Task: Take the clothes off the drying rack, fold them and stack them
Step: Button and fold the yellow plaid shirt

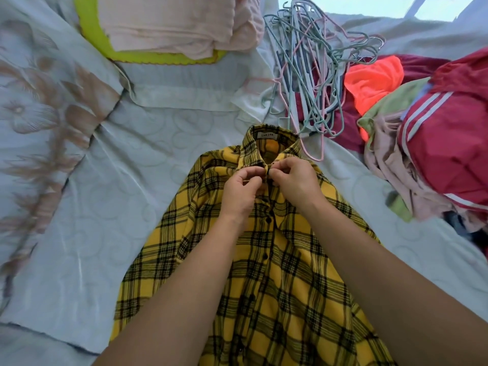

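Pinching the collar placket of a yellow-and-black plaid flannel shirt (264,260), left hand (241,191) and right hand (297,180) both curled tight, pale quilted bedspread (118,180) beneath, tangled plastic hangers (311,75) lay beyond

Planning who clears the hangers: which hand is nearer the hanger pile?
Right. The right hand pinches the yellow plaid shirt at its collar button, just short and left of the hanger pile; the left hand pinches the shirt beside it, farther left.
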Demonstrator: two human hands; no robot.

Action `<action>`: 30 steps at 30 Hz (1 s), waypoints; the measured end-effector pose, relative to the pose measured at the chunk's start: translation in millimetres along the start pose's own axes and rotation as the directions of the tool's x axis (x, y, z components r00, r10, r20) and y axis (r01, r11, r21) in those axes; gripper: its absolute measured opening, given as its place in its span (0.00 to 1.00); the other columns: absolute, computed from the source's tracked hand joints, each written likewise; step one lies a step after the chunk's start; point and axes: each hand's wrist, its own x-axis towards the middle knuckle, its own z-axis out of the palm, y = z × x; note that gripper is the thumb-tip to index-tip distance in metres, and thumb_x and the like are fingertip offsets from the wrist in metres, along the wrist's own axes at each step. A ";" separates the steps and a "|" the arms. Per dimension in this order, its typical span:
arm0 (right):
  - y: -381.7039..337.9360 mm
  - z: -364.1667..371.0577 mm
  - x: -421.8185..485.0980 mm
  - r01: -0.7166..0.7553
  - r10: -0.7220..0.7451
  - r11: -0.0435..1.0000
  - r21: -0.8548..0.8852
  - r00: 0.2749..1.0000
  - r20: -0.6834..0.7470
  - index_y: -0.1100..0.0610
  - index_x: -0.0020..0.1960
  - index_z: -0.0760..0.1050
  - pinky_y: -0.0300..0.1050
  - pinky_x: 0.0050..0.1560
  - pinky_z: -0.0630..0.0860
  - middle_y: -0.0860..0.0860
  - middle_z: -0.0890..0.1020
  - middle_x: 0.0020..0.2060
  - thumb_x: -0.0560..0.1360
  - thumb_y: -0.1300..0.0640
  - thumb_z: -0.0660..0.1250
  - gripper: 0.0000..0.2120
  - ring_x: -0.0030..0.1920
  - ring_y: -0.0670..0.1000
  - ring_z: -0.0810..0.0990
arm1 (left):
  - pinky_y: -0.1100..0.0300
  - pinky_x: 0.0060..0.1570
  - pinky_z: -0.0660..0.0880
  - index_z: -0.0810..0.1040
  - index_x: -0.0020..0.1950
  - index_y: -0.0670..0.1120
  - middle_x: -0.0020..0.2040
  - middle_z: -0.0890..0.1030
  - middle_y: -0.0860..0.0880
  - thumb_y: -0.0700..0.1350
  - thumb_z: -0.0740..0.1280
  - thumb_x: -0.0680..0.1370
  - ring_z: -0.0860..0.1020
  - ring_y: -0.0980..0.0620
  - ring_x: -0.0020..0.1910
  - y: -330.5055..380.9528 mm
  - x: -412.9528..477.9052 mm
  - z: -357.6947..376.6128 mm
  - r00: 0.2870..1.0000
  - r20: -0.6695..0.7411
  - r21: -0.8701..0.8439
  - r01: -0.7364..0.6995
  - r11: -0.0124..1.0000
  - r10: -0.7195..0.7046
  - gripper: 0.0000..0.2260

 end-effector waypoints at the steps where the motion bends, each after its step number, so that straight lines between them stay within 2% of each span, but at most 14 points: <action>1: 0.9 0.0 -0.6 -0.012 0.012 1.000 0.020 1.000 0.009 0.55 0.42 0.76 0.49 0.48 0.77 0.49 0.79 0.38 0.75 0.59 0.65 0.03 0.44 0.52 0.79 | 0.64 0.42 0.76 0.78 0.45 0.48 0.43 0.80 0.50 0.36 0.64 0.77 0.77 0.55 0.40 -0.6 -0.5 -2.0 1.000 0.019 -0.012 0.014 1.000 -0.013 0.08; 6: 3.3 1.7 -4.2 -0.078 0.066 0.984 0.158 0.995 0.079 0.58 0.45 0.77 0.39 0.38 0.77 0.51 0.80 0.35 0.76 0.62 0.65 0.03 0.37 0.48 0.79 | 0.67 0.36 0.76 0.77 0.41 0.45 0.39 0.78 0.49 0.36 0.66 0.76 0.76 0.54 0.37 2.5 2.4 -6.1 1.000 0.019 0.003 0.024 1.000 -0.024 0.06; 9: -0.3 -0.1 -3.9 -0.089 0.068 0.978 0.190 0.991 0.116 0.60 0.48 0.78 0.41 0.43 0.80 0.51 0.81 0.36 0.76 0.58 0.66 0.06 0.37 0.46 0.80 | 0.62 0.40 0.78 0.76 0.42 0.46 0.40 0.79 0.47 0.36 0.66 0.76 0.78 0.50 0.40 1.6 3.1 -5.2 0.999 -0.020 0.093 -0.041 0.995 0.043 0.06; 12: -4.2 -0.5 -3.0 -0.058 0.043 0.991 0.117 0.991 0.129 0.58 0.45 0.77 0.44 0.45 0.80 0.50 0.81 0.37 0.73 0.53 0.69 0.07 0.36 0.46 0.81 | 0.58 0.44 0.79 0.77 0.45 0.43 0.43 0.81 0.45 0.39 0.67 0.76 0.80 0.48 0.43 1.1 3.2 -3.4 0.991 -0.047 0.207 -0.111 0.972 0.123 0.01; 15: -3.8 0.6 -1.9 -0.030 0.020 0.994 0.107 0.996 0.087 0.56 0.43 0.76 0.46 0.45 0.81 0.51 0.81 0.37 0.75 0.58 0.67 0.02 0.35 0.46 0.81 | 0.66 0.41 0.76 0.78 0.46 0.43 0.43 0.80 0.47 0.40 0.68 0.75 0.77 0.54 0.41 0.3 2.2 -1.7 0.962 -0.075 0.345 -0.221 0.912 0.261 0.02; 17: -2.5 2.1 -1.6 -0.009 0.003 0.996 0.093 0.998 0.061 0.57 0.43 0.76 0.41 0.41 0.81 0.51 0.81 0.36 0.75 0.59 0.66 0.02 0.34 0.45 0.80 | 0.67 0.41 0.76 0.78 0.46 0.43 0.44 0.80 0.47 0.40 0.68 0.75 0.77 0.54 0.42 -1.4 0.3 0.2 0.950 -0.101 0.357 -0.242 0.902 0.295 0.02; 20: -1.3 4.4 -2.1 0.041 -0.042 0.998 0.038 0.999 0.032 0.56 0.42 0.76 0.36 0.35 0.78 0.50 0.80 0.34 0.75 0.60 0.64 0.04 0.34 0.46 0.79 | 0.62 0.43 0.79 0.78 0.46 0.43 0.44 0.80 0.46 0.40 0.67 0.76 0.79 0.51 0.43 -3.8 -1.8 2.1 0.967 -0.122 0.279 -0.183 0.943 0.224 0.01; 22: 1.4 5.9 -1.7 0.055 -0.055 0.998 0.010 0.998 0.016 0.54 0.39 0.74 0.42 0.38 0.78 0.50 0.79 0.34 0.74 0.60 0.64 0.05 0.37 0.50 0.79 | 0.60 0.43 0.80 0.78 0.44 0.44 0.42 0.80 0.47 0.39 0.67 0.76 0.80 0.50 0.42 -1.4 -1.0 1.5 0.990 -0.094 0.172 -0.087 0.981 0.104 0.02; 24: 4.5 7.9 -1.8 0.049 -0.049 0.999 0.021 0.999 0.004 0.53 0.39 0.72 0.47 0.41 0.76 0.50 0.78 0.35 0.74 0.60 0.65 0.06 0.39 0.52 0.78 | 0.63 0.39 0.78 0.77 0.42 0.44 0.39 0.79 0.48 0.38 0.66 0.76 0.78 0.53 0.37 4.4 1.5 0.9 0.997 -0.040 0.028 0.074 0.997 -0.073 0.04; 26: 5.4 10.9 -1.6 0.041 -0.041 0.996 0.081 0.999 -0.010 0.52 0.40 0.71 0.48 0.42 0.75 0.50 0.77 0.37 0.73 0.61 0.66 0.06 0.40 0.52 0.77 | 0.60 0.39 0.77 0.76 0.41 0.43 0.36 0.78 0.47 0.37 0.65 0.76 0.76 0.53 0.33 9.5 5.0 -1.3 0.980 0.000 -0.082 0.198 0.977 -0.198 0.05; 30: 3.9 15.0 4.2 0.009 -0.004 0.979 0.204 1.000 -0.021 0.50 0.43 0.70 0.53 0.45 0.76 0.52 0.77 0.40 0.70 0.63 0.67 0.09 0.42 0.55 0.77 | 0.58 0.38 0.77 0.75 0.38 0.42 0.28 0.78 0.50 0.36 0.65 0.76 0.74 0.57 0.25 11.5 9.7 -3.4 0.956 0.018 -0.248 0.287 0.925 -0.292 0.07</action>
